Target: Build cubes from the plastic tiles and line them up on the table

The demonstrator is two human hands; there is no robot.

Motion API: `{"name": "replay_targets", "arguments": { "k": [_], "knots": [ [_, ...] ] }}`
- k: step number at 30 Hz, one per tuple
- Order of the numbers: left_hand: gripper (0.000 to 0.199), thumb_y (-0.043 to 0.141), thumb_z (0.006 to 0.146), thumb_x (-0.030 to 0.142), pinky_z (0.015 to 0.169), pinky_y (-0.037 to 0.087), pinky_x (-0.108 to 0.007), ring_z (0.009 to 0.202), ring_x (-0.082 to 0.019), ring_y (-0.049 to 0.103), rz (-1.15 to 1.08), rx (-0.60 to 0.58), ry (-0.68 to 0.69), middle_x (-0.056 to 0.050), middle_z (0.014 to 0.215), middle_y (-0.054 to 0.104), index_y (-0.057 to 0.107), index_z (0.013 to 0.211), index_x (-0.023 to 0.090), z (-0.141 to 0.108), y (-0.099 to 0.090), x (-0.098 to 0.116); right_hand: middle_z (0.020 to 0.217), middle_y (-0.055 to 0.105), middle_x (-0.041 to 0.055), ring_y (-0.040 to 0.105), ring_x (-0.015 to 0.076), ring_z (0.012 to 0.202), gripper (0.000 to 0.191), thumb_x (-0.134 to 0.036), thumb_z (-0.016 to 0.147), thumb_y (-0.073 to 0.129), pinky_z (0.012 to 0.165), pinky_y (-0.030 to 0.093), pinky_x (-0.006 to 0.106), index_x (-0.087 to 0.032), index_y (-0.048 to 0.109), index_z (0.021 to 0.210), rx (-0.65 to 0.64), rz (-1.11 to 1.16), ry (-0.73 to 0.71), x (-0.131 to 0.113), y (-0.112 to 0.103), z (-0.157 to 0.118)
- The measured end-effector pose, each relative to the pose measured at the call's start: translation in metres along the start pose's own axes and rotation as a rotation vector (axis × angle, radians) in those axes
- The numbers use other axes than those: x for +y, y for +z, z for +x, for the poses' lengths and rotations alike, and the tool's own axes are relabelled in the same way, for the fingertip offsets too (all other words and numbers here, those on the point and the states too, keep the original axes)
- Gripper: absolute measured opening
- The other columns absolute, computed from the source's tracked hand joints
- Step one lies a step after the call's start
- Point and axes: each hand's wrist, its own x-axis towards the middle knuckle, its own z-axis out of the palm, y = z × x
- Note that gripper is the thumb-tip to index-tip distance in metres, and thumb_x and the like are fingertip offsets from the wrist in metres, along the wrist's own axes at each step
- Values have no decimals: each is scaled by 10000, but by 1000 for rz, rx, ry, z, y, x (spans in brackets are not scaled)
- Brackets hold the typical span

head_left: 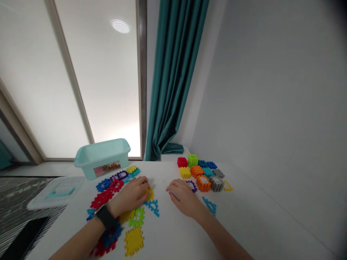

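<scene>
Logged from my feed: bin (102,155) pale aqua, its label (107,168) mottled red and brown. Curtain (173,79) deep teal. Near tiles (134,242) yellow, lime, red, blue and purple. Far blocks (203,183) orange, grey, red, lime and teal; their small tags look white, I think. Rug (21,213) dark, pale-striped. Watch (105,216) black.

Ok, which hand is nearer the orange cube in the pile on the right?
The right hand is nearer, resting just left of the orange waffle-block cube. The left hand lies farther left, beyond the right hand.
</scene>
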Motion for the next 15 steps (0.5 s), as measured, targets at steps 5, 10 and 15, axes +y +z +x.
{"name": "replay_targets", "arguments": {
  "k": [5, 10, 15],
  "knots": [
    [174, 604, 884, 189, 973, 490, -401, 1110, -251, 600, -21, 83, -53, -68, 1158, 633, 656, 1040, 246, -17, 3, -4, 950, 674, 33, 634, 194, 932, 169, -106, 917, 563, 846, 472, 326, -221, 672, 978, -158, 9, -83, -27, 18, 14],
    [260, 681, 846, 227, 1025, 467, -472, 1193, -295, 574, -11, 96, -108, -81, 1232, 634, 667, 1105, 244, -25, 2, -9, 1102, 660, 56, 616, 218, 1067, 224, -76, 882, 600, 953, 475, 366, -229, 673, 1029, -140, 67, -37, -38, 38, 15],
    [383, 730, 817, 282, 1073, 429, -518, 1298, -334, 498, 3, 86, -121, -107, 1357, 576, 659, 1192, 248, -33, 4, -11, 1216, 657, 63, 595, 237, 1146, 278, -73, 880, 609, 1021, 466, 418, -245, 661, 1093, -67, 162, 3, -38, 49, 2]
  ]
}}
